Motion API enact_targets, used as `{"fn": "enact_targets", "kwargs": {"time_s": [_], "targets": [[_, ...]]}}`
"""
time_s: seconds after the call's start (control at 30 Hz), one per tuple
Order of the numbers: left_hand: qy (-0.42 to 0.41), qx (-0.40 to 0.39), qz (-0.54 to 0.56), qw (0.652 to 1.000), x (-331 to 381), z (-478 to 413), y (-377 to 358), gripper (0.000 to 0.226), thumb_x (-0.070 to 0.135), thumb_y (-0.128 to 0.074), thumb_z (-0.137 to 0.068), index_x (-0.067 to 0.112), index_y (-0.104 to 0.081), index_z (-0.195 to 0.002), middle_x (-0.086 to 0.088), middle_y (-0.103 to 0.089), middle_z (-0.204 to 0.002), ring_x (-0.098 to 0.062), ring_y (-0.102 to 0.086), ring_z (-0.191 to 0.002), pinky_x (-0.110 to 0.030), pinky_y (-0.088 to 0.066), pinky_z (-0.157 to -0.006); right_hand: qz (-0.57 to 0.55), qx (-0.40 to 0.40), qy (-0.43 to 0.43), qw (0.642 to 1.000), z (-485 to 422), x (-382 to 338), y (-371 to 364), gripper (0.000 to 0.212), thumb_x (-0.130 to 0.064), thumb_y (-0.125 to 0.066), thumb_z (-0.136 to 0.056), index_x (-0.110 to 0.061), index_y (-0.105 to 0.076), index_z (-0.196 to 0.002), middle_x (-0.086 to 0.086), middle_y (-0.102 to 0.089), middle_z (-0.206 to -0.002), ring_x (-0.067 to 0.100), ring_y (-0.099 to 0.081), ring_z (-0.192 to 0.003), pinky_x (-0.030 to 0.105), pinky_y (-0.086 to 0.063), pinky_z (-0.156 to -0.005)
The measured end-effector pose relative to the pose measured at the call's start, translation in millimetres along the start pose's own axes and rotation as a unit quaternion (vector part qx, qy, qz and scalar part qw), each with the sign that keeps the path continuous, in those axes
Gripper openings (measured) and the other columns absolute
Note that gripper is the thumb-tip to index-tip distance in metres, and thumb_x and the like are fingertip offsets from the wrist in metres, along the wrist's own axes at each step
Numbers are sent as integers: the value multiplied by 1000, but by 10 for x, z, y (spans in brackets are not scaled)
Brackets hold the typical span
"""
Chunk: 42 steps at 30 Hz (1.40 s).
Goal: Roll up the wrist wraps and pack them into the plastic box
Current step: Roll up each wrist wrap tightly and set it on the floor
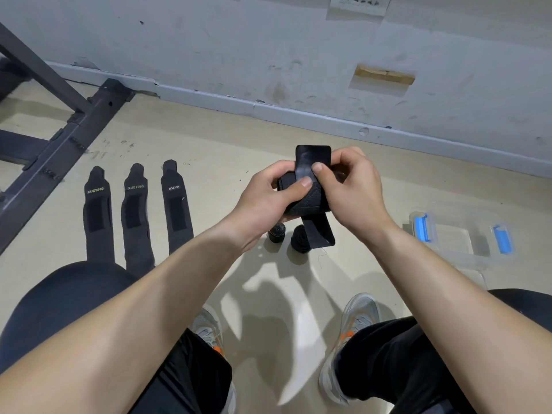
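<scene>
Lying flat side by side at middle left, three wrist wraps [136,213]. At centre, gripping a half-rolled wrap [310,201] with the left hand [263,201], fingers curled round it, thumb pressing on top. Pinching it too with the right hand [355,192], fingers curled. Standing just below, two rolled wraps [298,242]. Sitting at right, the plastic box [454,240].

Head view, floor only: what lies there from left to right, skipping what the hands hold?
Left flat wrap → middle flat wrap → right flat wrap → small rolled wrap → larger rolled wrap → plastic box.
</scene>
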<state>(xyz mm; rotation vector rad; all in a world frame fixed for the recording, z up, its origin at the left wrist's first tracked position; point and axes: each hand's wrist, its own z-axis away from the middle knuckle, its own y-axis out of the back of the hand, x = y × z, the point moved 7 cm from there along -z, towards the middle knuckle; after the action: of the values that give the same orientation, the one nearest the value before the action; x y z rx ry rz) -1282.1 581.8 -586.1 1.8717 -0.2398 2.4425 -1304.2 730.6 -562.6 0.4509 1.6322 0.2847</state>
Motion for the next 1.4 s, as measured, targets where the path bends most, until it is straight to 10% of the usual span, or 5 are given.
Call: {"fn": "enact_targets", "kwargs": {"time_s": [0.23, 0.4, 0.73, 0.97, 1.4], "targets": [[-22, 2, 8, 1000, -20, 12, -28, 45, 14, -69, -97, 29, -42, -131, -14, -67, -114, -17, -70, -85, -34, -60, -74, -128, -37, -96, 987, 32, 114, -104, 15, -36, -62, -83, -24, -53, -83, -1, -62, -84, 16, -56, -75, 35, -46, -71], [-72, -20, -87, 993, 38, -6, -71, 21, 17, -62, -101, 31, -57, -116, 23, -66, -89, -12, -65, -88, -44, -61, -83, -181, -30, -160, 970, 10, 211, -103, 24, -27, -70, -85, -23, -50, -98, -2, -52, -90, 12, -54, -75, 27, -44, -66], [90, 87, 155, 980, -108, -117, 230, 27, 25, -58, -103, 17, -63, -128, -8, -67, -117, -24, -71, -100, -47, -62, -85, -114, -117, -251, 954, 153, 251, -153, 35, -53, -50, -102, -21, -55, -115, 2, -66, -97, 20, -68, -74, 45, -62, -69], [105, 138, 220, 960, -110, -141, 433, 33, 33, -58, -104, 12, -67, -127, -8, -76, -108, -22, -75, -99, -43, -63, -84, -108, -141, -144, 973, 183, 98, -160, 11, -3, -64, -96, -12, -62, -102, 12, -55, -74, 19, -61, -51, 35, -58, -59], [134, 117, 163, 971, -182, -104, 328, 35, 36, -55, -105, 14, -65, -131, -13, -75, -114, -28, -77, -91, -41, -65, -77, 108, -171, 95, 975, 119, -156, -124, 9, -13, -73, -90, -21, -74, -88, -8, -71, -74, 13, -68, -71, 36, -55, -73]]}}
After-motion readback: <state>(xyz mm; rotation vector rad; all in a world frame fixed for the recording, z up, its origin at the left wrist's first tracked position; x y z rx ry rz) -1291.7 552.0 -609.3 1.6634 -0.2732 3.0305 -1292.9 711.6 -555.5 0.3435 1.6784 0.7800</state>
